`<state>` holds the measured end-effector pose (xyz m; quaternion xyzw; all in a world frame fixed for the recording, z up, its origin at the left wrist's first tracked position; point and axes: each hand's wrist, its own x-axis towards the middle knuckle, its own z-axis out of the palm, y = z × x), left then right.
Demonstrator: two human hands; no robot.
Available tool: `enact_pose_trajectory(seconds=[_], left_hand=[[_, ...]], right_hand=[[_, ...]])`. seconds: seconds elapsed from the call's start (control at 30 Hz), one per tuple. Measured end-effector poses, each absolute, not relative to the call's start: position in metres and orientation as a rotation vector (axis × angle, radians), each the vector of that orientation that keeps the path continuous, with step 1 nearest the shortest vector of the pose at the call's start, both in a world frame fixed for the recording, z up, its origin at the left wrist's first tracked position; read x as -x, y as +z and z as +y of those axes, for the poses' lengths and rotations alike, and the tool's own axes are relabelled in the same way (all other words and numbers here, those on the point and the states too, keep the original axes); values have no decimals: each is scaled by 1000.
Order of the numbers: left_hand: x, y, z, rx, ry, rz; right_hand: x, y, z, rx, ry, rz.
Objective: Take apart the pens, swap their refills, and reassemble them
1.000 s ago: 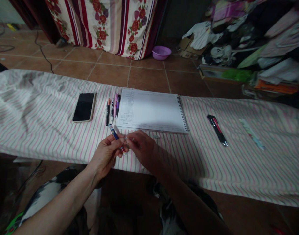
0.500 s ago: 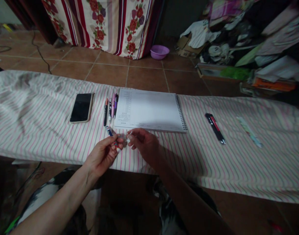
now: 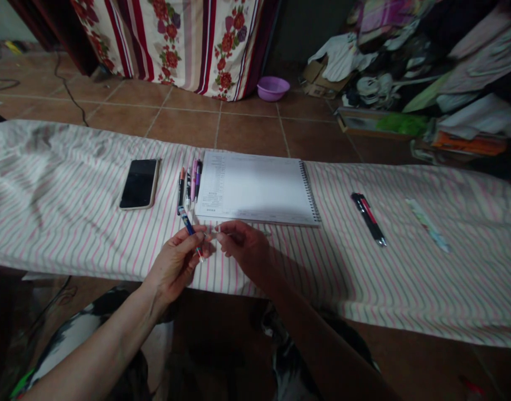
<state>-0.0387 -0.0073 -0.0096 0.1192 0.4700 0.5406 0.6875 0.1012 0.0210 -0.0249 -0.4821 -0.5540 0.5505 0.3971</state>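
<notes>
Between the thumb and fingers of my left hand [image 3: 171, 262] is a slim blue patterned pen [image 3: 185, 219], slanting with its white end toward me. My right hand [image 3: 251, 250] is closed in a pinch just to the right. A tiny whitish piece [image 3: 217, 229] shows at its fingertips; its kind is too small to make out. The fingertips of both hands nearly meet above the striped cloth. Just beyond them lies a spiral notebook [image 3: 263, 184], open at a mostly blank printed page. Several pens [image 3: 189, 186] lie side by side along its left edge.
A phone [image 3: 139, 184] lies at the left on the striped cloth [image 3: 71, 211]. To the right rest black and red pens [image 3: 369, 219] and a pale patterned strip-like object [image 3: 428, 224]. On the tiled floor beyond stand a purple basin [image 3: 272, 89] and heaped clothes and boxes.
The blue pen has shifted slightly up and left and turned in my left hand. My right fingertips have moved a little left, and less of the white piece shows.
</notes>
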Motion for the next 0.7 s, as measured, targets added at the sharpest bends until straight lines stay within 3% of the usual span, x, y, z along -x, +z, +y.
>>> enact_pose_trajectory(seconds=[0.7], left_hand=[[36,-11,-7,-431,1176,1055]], right_hand=[[-99,-32,20,1171,1313,-1468]])
